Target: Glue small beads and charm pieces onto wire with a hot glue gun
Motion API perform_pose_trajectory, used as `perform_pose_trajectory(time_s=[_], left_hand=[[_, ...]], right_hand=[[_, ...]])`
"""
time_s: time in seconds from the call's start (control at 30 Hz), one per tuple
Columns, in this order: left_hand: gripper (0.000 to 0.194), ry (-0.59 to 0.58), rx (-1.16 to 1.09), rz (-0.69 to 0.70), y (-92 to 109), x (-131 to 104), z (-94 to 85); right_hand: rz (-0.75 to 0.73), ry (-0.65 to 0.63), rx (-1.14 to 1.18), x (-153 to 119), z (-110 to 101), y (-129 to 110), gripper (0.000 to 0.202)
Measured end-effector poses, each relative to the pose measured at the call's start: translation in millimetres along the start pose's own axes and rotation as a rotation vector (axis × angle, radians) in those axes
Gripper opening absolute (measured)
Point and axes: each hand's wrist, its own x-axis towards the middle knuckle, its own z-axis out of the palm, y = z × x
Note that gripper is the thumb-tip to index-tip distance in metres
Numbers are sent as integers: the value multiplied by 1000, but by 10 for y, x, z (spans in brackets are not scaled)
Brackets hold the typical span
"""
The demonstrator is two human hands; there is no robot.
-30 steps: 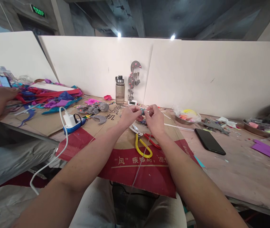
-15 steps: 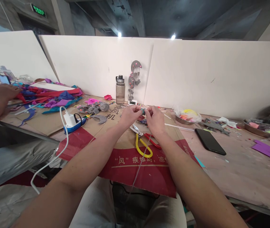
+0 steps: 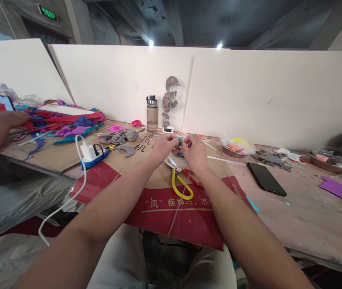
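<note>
Two hands, one tiny piece, pinched above the cardboard!

Here we are at the middle of the table (image 3: 318, 216), and all the action is at the fingertips. The left hand (image 3: 164, 146) is closed in a pinch on the left side of a small grey-green piece (image 3: 179, 140); the right hand (image 3: 195, 150) comes in from the other side, fingers closed on it too. So the piece sits right between the two sets of fingertips, above the far part of the cardboard (image 3: 171, 230), and those fingers cover much of its shape. A grey cord (image 3: 175, 216) trails below, over the scissors (image 3: 182, 192) and past the cardboard's near edge; whether it joins the piece, I cannot tell. The scissors lie just nearer than the hands, yellow loop towards the near edge, a red handle partly behind the right forearm.

Up at the table's far edge, the bottle (image 3: 152, 117) stands upright beside a small clock (image 3: 167, 129), with a grey moon ornament (image 3: 172, 83) against the white board above. Left of the hands, a grey crescent (image 3: 126, 151) lies flat; to their right, the phone (image 3: 266, 179). And over at the left end, a co-worker's hand (image 3: 12, 119) is busy among coloured cloth (image 3: 82, 121)!
</note>
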Motion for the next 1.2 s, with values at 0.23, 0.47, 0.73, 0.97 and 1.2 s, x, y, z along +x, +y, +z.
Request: perform_pose_trajectory(time_s=[0.23, 0.47, 0.73, 0.97, 1.2], left_hand=[[16, -115, -80, -10, -28, 31, -49], [25, -227, -50, -58, -70, 129, -186], [14, -162, 515, 284, -65, 101, -176], [4, -80, 426, 172, -72, 95, -149], [7, -102, 221, 63, -97, 116, -133]], right_hand=[[213, -66, 136, 38, -44, -17, 15], [287, -158, 141, 100, -96, 57, 18], [137, -189, -1, 73, -49, 110, 10], [135, -191, 88, 55, 4, 148, 14], [187, -172, 161, 40, 28, 150, 13]])
